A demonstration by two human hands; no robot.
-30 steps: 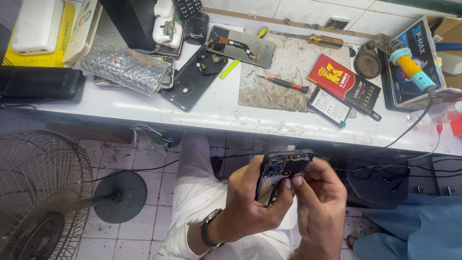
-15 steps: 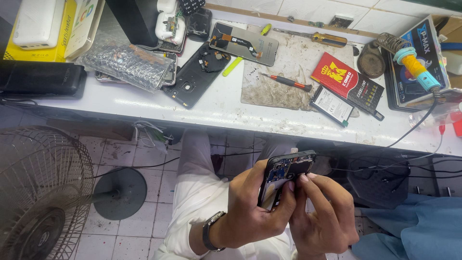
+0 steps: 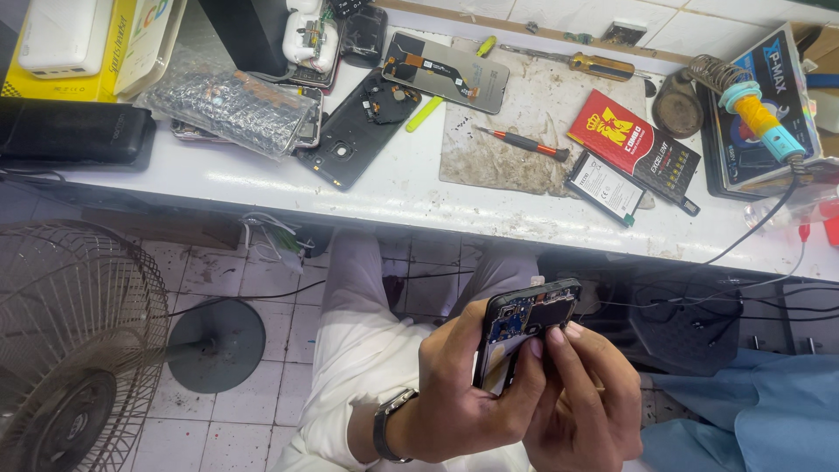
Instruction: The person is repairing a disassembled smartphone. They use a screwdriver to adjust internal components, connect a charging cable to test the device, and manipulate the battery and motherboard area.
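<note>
Both hands hide the lower half of the opened phone (image 3: 524, 328), held below the bench (image 3: 411, 188) edge over the lap. The left hand (image 3: 468, 393) grips its side; the right hand (image 3: 585, 402) pinches its exposed blue board, fingertips (image 3: 535, 347) touching.

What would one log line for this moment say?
left hand: holds opened phone | right hand: fingers on phone's inside | bench: screwdriver, battery

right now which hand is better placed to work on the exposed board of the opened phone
Right. The left hand wraps the opened phone and steadies it, while the right hand already has its fingertips on the exposed board.
</note>
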